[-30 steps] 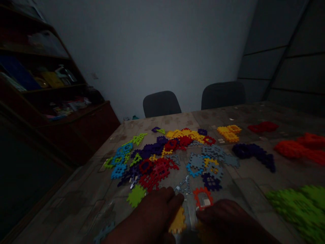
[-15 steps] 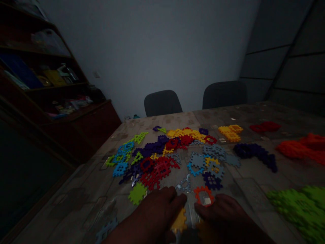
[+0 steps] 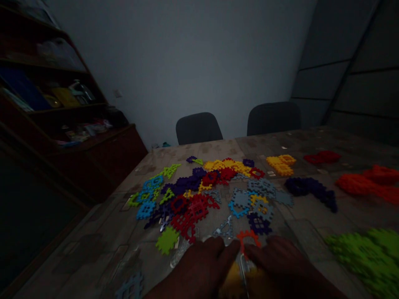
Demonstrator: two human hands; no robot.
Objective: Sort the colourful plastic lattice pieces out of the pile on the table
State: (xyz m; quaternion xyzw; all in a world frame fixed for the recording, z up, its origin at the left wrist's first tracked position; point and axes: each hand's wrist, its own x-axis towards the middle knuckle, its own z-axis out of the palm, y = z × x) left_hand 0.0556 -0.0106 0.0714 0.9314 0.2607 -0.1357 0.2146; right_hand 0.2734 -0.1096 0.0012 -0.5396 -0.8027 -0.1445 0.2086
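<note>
Dim room, pale wall [image 3: 193, 62], patterned desk [image 3: 102, 245] strewn with interlocking plastic tiles. Fingers [image 3: 229, 249] of the left hand [image 3: 199, 272] curled and pressed against those of the right hand [image 3: 280, 265], both closed on a yellow tile [image 3: 232, 280] at the near edge of the desk, a pale grey strip [image 3: 242, 268] caught between them. Against the picture a second earlier: hands drawn nearer together, fingertips now meeting; much less of the yellow tile on show, mostly covered. Judged from that: pressing two pieces together, the join probably close to made, though the seam itself hidden in the gloom.

Just beyond the yellow tile: an orange frame tile [image 3: 247, 236] touching the right fingertips, a grey triangle [image 3: 225, 229] beside it. Left of the yellow tile: a lime-green tile [image 3: 167, 241] flat on the desk, a grey-blue lattice piece [image 3: 132, 286] nearer the edge. Farther out from the yellow tile: the mixed heap [image 3: 202, 195] of red, purple, blue, yellow and grey. To the right of the yellow tile, well apart: sorted piles, green [image 3: 368, 253], purple [image 3: 311, 189], orange [image 3: 368, 182], red [image 3: 322, 157], yellow [image 3: 280, 162]. Far beyond the yellow tile, past the desk: two dark chairs [image 3: 199, 128]. Far left of it: a crowded shelf unit [image 3: 52, 104].
</note>
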